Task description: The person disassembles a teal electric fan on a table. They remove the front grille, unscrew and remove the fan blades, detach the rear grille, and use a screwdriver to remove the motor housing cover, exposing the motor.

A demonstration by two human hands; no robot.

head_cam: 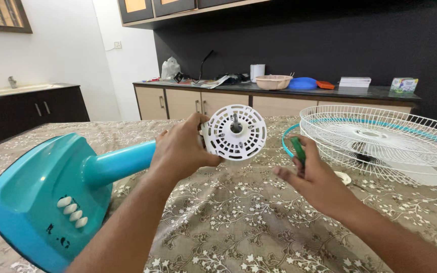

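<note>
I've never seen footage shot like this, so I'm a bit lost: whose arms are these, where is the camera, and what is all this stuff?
There is only one picture, taken by a camera worn on a person's head and looking down, so the two bare arms are that person's own. The left hand grips the white round motor housing of a teal table fan lying on its side; the base has white push buttons. The right hand holds a green-handled tool, probably a screwdriver. Everything rests on a surface under a brown floral cloth. To the right lies the fan's white wire guard. A kitchen counter stands behind.
</note>
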